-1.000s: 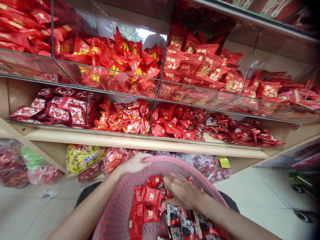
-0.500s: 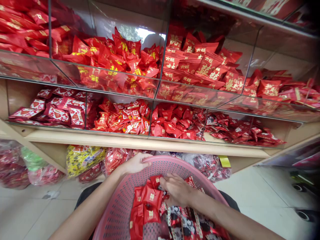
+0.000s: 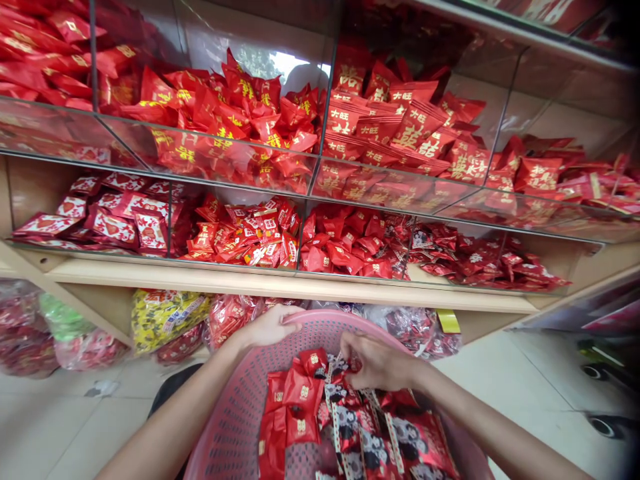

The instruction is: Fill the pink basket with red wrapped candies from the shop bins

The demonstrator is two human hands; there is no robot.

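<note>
My left hand (image 3: 273, 327) is closed on the far rim of a pink perforated plastic basket (image 3: 235, 413). Inside it, my right hand (image 3: 377, 363) has its fingers curled around a small candy packet (image 3: 355, 366), mostly hidden by the fingers. Beneath and in front of that hand lie red packets printed with black-and-white figures (image 3: 375, 447), several of them overlapping. Plain red packets with gold characters (image 3: 303, 392) are piled on the basket's left side, apart from both hands.
Ahead stands a wooden shelf (image 3: 250, 279) with glass-fronted compartments full of red candy packets (image 3: 350, 243). Below it, a yellow bag of sweets (image 3: 167, 319) and other clear plastic bags (image 3: 413, 330) rest near the tiled floor (image 3: 520, 373).
My right hand has shifted right and slightly up in the basket, uncovering more of the figure-printed packets. My left hand stays on the rim.
</note>
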